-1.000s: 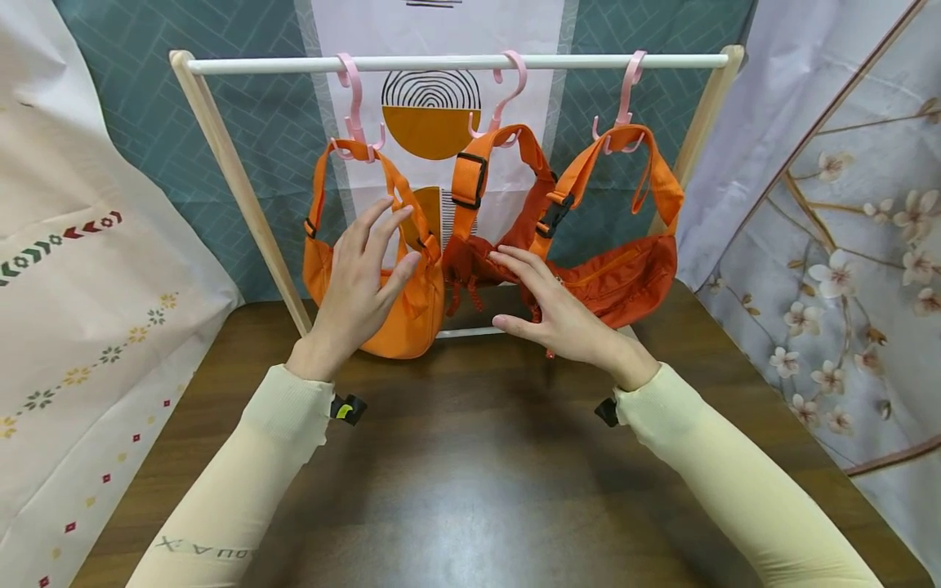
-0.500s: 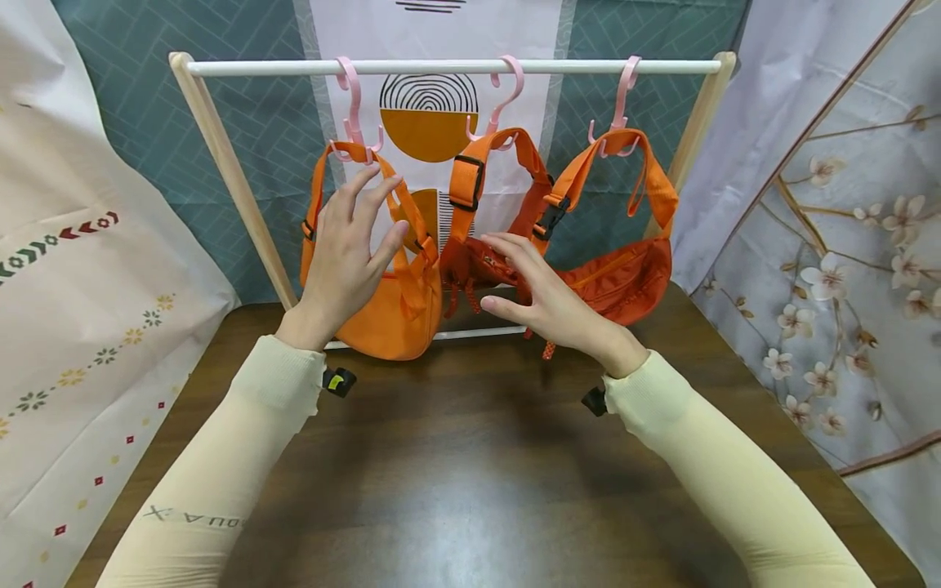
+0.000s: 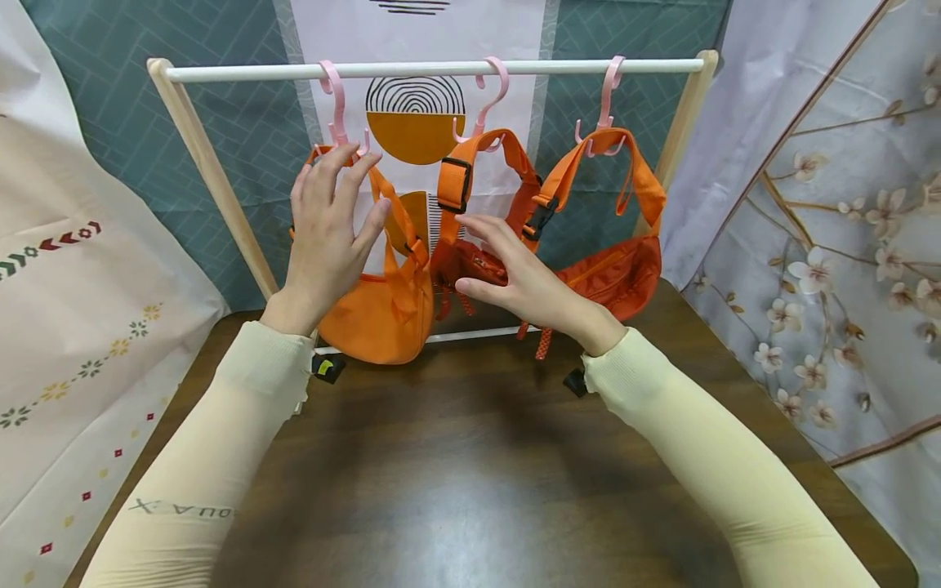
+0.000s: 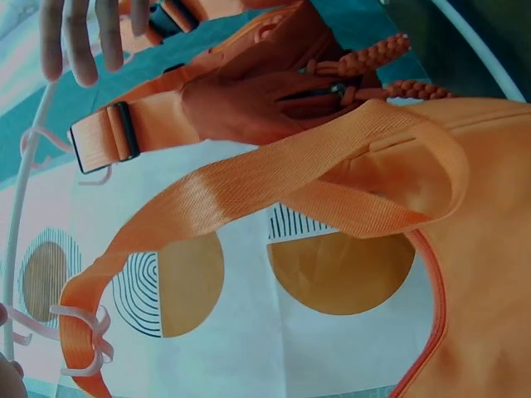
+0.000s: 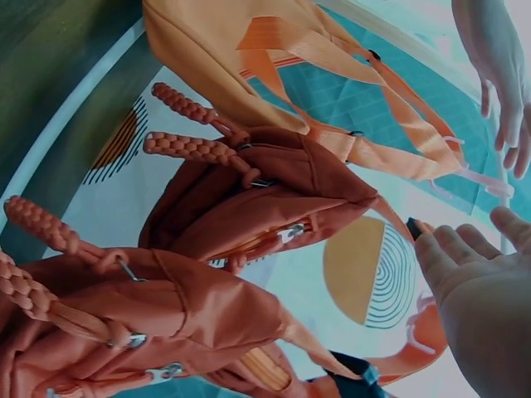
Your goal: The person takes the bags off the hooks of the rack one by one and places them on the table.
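Observation:
Three orange bags hang by their straps from pink hooks on a white rail. My left hand (image 3: 323, 233) is raised in front of the left, plain orange bag (image 3: 378, 322), fingers apart, fingertips overlapping its strap top and the left pink hook (image 3: 336, 98) in the head view. My right hand (image 3: 525, 282), palm inward and fingers extended, hovers before the middle rust-red bag (image 3: 470, 263), partly hiding it. To the right hangs another rust-red bag (image 3: 621, 278) with a black buckle. In the right wrist view, braided zipper pulls (image 5: 191, 148) dangle from the rust-red bags. Neither hand grips anything.
The rack has a white top rail (image 3: 419, 70) and wooden side posts (image 3: 213, 180), standing at the back of a dark wooden table (image 3: 448, 457). Patterned cloth (image 3: 81, 327) hangs at the left, a flowered curtain (image 3: 845, 245) at the right.
My left hand has risen and moved left toward the left bag's hook and strap. My right hand has shifted slightly up and left. The head view has turned a little right; the bags hang as before.

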Available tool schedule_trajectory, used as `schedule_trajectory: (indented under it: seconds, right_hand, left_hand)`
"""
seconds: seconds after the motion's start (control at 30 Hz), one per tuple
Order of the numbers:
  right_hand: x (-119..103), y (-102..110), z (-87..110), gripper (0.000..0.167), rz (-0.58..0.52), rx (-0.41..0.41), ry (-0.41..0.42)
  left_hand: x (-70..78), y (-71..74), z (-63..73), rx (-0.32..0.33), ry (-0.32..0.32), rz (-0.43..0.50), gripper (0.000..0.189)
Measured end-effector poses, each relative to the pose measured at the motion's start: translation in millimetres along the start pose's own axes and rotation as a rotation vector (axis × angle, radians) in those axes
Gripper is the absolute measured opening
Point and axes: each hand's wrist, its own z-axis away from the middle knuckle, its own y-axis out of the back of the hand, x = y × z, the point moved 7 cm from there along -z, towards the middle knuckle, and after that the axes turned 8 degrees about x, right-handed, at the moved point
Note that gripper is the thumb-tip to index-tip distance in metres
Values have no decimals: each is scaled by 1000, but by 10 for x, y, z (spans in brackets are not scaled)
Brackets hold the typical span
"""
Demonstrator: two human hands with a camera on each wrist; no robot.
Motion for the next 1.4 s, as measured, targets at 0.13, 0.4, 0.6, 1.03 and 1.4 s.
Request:
schedule_trajectory:
  seconds: [0.13, 0.4, 0.6, 1.03, 1.4]
  right_hand:
    - [-39, -17, -58, 77, 12, -7, 13]
    - [-62, -36, -179, 76, -2, 5, 16]
    - [-102, -65, -293, 76, -2, 5, 15]
    - [-205, -148, -575, 77, 65, -1, 19]
    - [-226, -192, -696, 79, 98, -6, 2]
  left_hand:
    - [-42, 32, -71, 7, 4, -16, 51]
    - [-142, 76, -291, 40, 44, -71, 53]
    - [-179, 81, -443, 45, 30, -101, 53]
    - [-300, 129, -732, 17, 44, -195, 57]
    - [-331, 79, -819, -17, -27, -243, 55]
